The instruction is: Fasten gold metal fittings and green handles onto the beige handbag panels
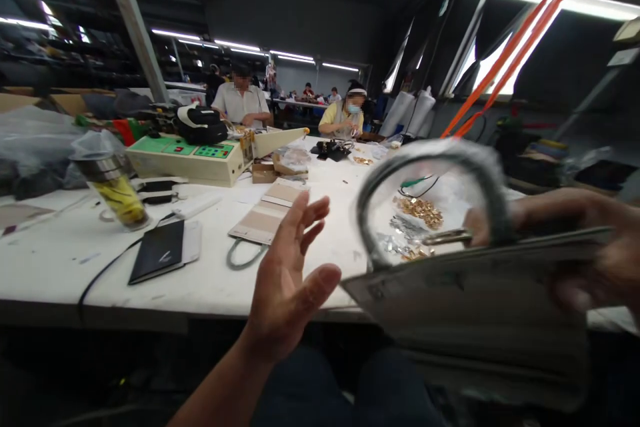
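My left hand [290, 273] is raised over the table's front edge, fingers apart and palm turned to the right, touching nothing. At the right, my right hand [595, 247] grips a light-coloured bag panel [475, 307], which is blurred and tilted. A grey-green loop handle [367, 213], partly wrapped in clear plastic, stands up from the panel's top edge. Beyond my left hand, a beige panel piece [257, 220] with a similar loop handle [245, 255] lies flat on the white table [220, 283].
Gold metal pieces [423, 211] lie behind the handle. To the left are a black notebook [160, 250], a tumbler [117, 197] and a green-and-cream machine [185, 157]. Two people sit across the table. Orange straps [520, 47] hang at the upper right.
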Available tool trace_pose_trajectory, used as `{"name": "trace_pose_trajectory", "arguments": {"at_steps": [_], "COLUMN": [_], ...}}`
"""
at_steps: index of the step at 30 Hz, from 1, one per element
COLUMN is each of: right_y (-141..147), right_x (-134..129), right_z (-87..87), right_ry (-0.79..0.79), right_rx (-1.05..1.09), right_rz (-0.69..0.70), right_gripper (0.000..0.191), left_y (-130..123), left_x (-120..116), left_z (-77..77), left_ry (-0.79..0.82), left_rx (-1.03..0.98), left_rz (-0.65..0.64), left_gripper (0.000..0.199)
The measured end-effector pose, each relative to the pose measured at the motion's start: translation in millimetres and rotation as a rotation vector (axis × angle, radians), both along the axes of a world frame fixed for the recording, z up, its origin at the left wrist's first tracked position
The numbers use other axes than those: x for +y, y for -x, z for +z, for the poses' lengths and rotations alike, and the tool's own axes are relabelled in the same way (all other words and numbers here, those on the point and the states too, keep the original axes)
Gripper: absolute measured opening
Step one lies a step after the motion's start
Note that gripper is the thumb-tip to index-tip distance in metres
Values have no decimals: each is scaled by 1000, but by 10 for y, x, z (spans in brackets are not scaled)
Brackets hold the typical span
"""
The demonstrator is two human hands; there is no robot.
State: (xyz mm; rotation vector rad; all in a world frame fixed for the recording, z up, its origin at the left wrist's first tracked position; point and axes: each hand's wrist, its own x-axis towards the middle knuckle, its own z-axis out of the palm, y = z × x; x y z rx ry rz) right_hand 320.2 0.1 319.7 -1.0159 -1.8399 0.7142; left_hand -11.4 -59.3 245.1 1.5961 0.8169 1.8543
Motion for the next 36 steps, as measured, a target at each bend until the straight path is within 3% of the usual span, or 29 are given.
{"name": "trace_pose_trajectory", "arguments": {"at_steps": [3, 5, 10, 13, 16, 19, 21, 25, 26, 30, 33, 36], "right_y": [354, 652, 1317, 1555, 1629, 1584, 1538, 1498, 1502, 1577, 1673, 1733], "right_x": [261, 486, 1049, 1261, 1379, 1407, 1347, 1012, 904, 546, 446, 430], "right_z": [-244, -469, -1143, -1575, -1885, -1994, -1960, -1743, -1696, -1714, -1899, -2050], "right_ry": [77, 137, 260, 212, 259, 287, 208, -54, -77, 142, 326, 356], "right_rx": [-208, -342, -584, -622, -637, -588, -521, -290, -222, 290, 691, 877], "right_rz": [101, 190, 452, 486, 471, 424, 373, 146, 105, 133, 157, 99], "right_gripper": [49, 50, 43, 32, 42, 62, 58, 21, 25, 47, 46, 45], "left_y": [56, 25, -212, -360, -449, -496, -518, -556, -566, -624, -674, -706], "left_x": [61, 36, -68, -49, -21, -50, -87, -107, -93, -1, 43, 50], "left_z": [-258, -594, -1540, -1872, -1975, -1967, -1973, -2060, -2086, -2143, -2131, -2096], "left_ry": [275, 508, 814, 923, 950, 990, 1025, 1068, 1072, 1054, 1040, 1032], "left_rx": [9, -50, -289, -509, -622, -674, -694, -700, -703, -709, -729, -744], "left_rz": [-485, -641, -357, -191, -106, -78, -63, 3, 16, 67, 110, 115], "left_gripper": [69, 61, 53, 54, 54, 52, 52, 49, 48, 46, 44, 41]}}
